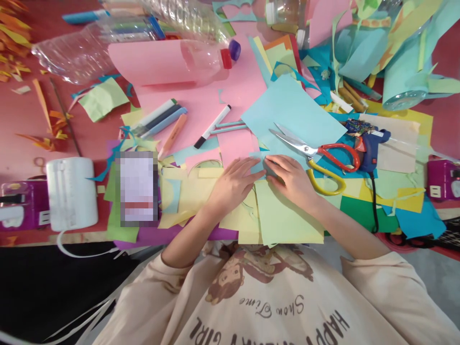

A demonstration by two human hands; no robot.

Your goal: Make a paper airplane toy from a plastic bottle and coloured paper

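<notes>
A small piece of light blue paper (257, 166) lies between my two hands at the middle of the table. My left hand (233, 182) has its fingers together on the left side of it, the thumb pointing right. From the other side, my right hand (292, 181) pinches the paper's right end with bent fingertips. Fingers cover much of the piece. Beneath the hands are pale green sheets (291, 218). A pair of scissors (316, 152) with red and yellow handles lies partly open just beyond my right hand, its blades on a larger light blue sheet (293, 108).
A blue glue gun (370, 148) lies at right, its black cord running to the front edge. Markers (212, 126) and a pink-wrapped plastic bottle (161, 62) are farther back. At left are a phone (138, 187) and a white power bank-like box (72, 193). Paper scraps cover the table.
</notes>
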